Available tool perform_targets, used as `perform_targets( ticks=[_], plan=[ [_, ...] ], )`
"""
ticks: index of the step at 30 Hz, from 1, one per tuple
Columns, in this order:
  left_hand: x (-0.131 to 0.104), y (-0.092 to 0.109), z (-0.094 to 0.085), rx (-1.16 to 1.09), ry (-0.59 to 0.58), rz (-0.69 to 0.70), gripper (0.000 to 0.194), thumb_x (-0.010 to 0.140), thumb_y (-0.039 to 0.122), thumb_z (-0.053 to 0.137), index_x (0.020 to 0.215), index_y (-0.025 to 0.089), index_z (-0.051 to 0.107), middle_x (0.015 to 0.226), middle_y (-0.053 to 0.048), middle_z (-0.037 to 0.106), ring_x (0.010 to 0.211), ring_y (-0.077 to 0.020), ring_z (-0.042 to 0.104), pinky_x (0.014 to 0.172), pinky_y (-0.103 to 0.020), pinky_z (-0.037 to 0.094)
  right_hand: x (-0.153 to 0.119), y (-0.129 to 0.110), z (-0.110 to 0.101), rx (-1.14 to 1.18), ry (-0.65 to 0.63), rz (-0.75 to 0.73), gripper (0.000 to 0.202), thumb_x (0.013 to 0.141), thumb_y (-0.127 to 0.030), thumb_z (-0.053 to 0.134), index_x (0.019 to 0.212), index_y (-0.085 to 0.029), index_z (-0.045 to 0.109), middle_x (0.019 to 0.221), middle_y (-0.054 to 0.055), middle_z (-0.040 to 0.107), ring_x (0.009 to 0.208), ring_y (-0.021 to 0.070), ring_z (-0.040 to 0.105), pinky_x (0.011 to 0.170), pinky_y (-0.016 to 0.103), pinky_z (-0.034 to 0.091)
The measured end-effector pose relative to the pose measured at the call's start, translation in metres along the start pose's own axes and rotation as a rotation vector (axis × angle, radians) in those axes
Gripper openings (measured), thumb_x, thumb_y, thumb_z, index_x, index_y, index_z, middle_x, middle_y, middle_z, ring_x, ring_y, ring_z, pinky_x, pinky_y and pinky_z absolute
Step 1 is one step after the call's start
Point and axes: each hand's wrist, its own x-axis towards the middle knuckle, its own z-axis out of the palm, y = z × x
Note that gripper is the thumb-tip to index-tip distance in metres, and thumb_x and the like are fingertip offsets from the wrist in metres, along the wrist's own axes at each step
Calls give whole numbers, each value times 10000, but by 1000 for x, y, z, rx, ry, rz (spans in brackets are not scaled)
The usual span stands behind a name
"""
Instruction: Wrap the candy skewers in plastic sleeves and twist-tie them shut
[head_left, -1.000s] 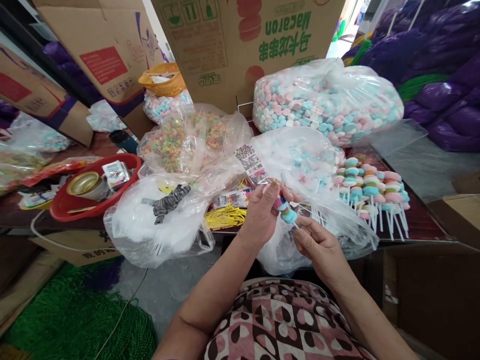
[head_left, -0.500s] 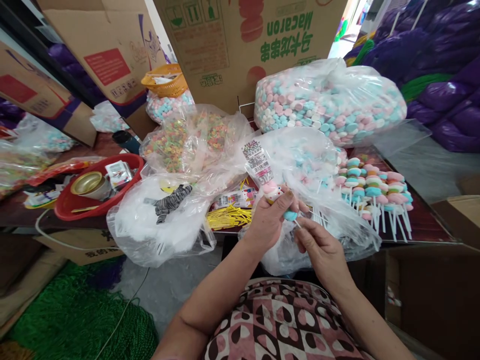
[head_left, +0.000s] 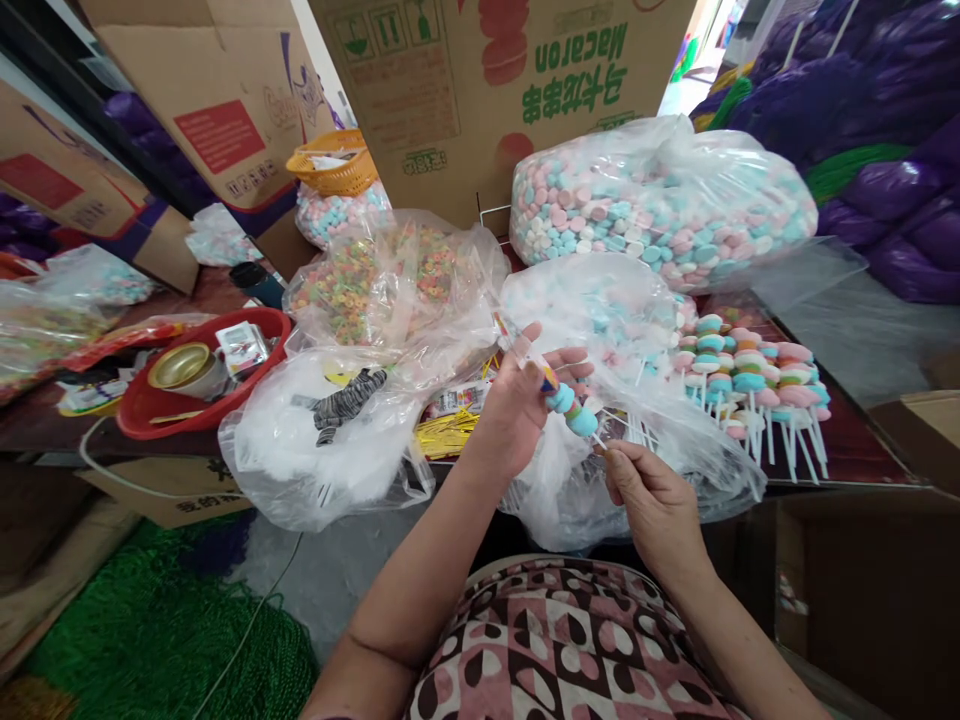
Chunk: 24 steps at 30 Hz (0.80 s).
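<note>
Blue sweets [head_left: 582, 420] with a multicoloured layer between them line a white stick [head_left: 600, 441] held between two bare hands at a worktable, the string tilted with its stick end toward 4 o'clock and its upper end inside a clear printed wrapper [head_left: 550, 380]. The right hand [head_left: 654, 492] pinches the stick between thumb and fingertips, while the left hand [head_left: 517, 400] has its fingers spread around the wrapper; how firmly it grips cannot be told. Seen from the held sweets, finished marshmallow skewers [head_left: 750, 370] stand bunched at 3 o'clock on the dark red table [head_left: 862, 445], white sticks pointing down. A bulging clear bag of pink, blue and white sweets [head_left: 660, 205] sits at 1 o'clock, and a milky bag [head_left: 592, 290] of similar pieces lies nearer, at 12 o'clock, below a large Macaron carton [head_left: 487, 90]. Yellow ties [head_left: 448, 433] lie close by at 9 o'clock; farther out that way are a white-filled bag [head_left: 277, 450] bearing a gray striped bundle [head_left: 350, 398], then a red basin [head_left: 142, 405] holding a gold-rimmed bowl [head_left: 182, 370]. Colourful ring-shaped pieces [head_left: 349, 295] fill a bag at 10 o'clock, with an orange basket [head_left: 334, 172] beyond. Green strands [head_left: 180, 620] cover the floor at 8 o'clock.
</note>
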Motion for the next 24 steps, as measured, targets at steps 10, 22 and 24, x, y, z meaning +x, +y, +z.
perform_targets(
  ticks=[10, 22, 24],
  plan=[
    [-2, -26, 12, -20, 69, 78, 262, 825, 444, 706, 768, 201, 625, 723, 16, 645, 774, -146, 672, 836, -314, 509, -4, 10, 2, -53, 42, -29, 314, 907, -494, 595, 926, -194, 682, 560, -49, 440, 496, 102, 379, 452, 233, 331],
    [8, 5, -12, -86, 6, -21, 639, 714, 612, 744, 1244, 295, 582, 1175, -89, 705, 1160, -305, 647, 937, -455, 518, 0, 15, -2, 38, -56, -32, 288, 918, -477, 595, 917, -196, 658, 525, -64, 416, 462, 94, 367, 436, 230, 295],
    [12, 7, -14, -132, 86, 17, 438, 825, 529, 672, 1178, 275, 617, 1043, -62, 734, 1100, -279, 680, 943, -455, 521, 0, 18, -4, 59, -77, -27, 274, 926, -464, 591, 927, -198, 658, 531, -63, 419, 470, 95, 375, 445, 231, 300]
  ],
)
